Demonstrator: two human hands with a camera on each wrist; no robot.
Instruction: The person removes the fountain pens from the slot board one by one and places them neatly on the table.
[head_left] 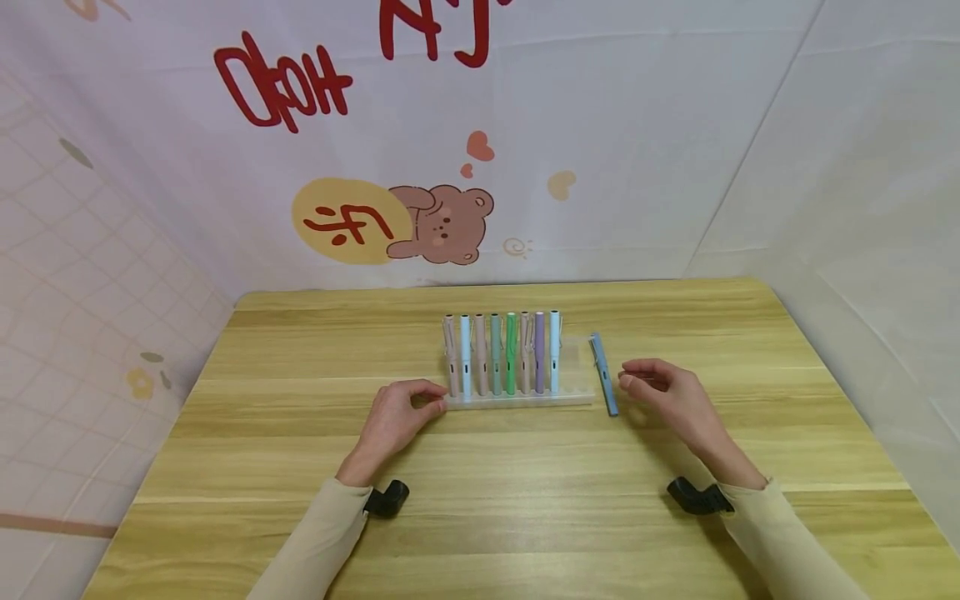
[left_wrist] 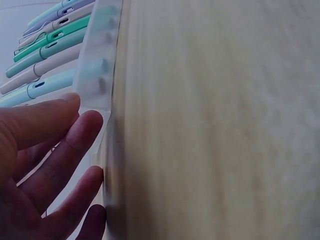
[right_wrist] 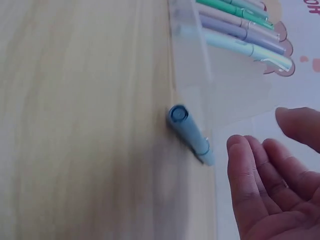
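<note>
The right hand (head_left: 681, 403), fingers apart beside the blue clip pen (head_left: 604, 377) lying right of the pen rack (head_left: 525, 401), could nudge it away through a hasty pinch; the left hand's (head_left: 396, 413) grip I cannot tell.

Pale printed walls (head_left: 637, 150), perhaps cloth, border a wood-grain table (head_left: 525, 500).

Wood-grain table (head_left: 525, 500), translucent pen rack (head_left: 517, 402) on it, blue pen (head_left: 604, 375) lying just beside.
</note>
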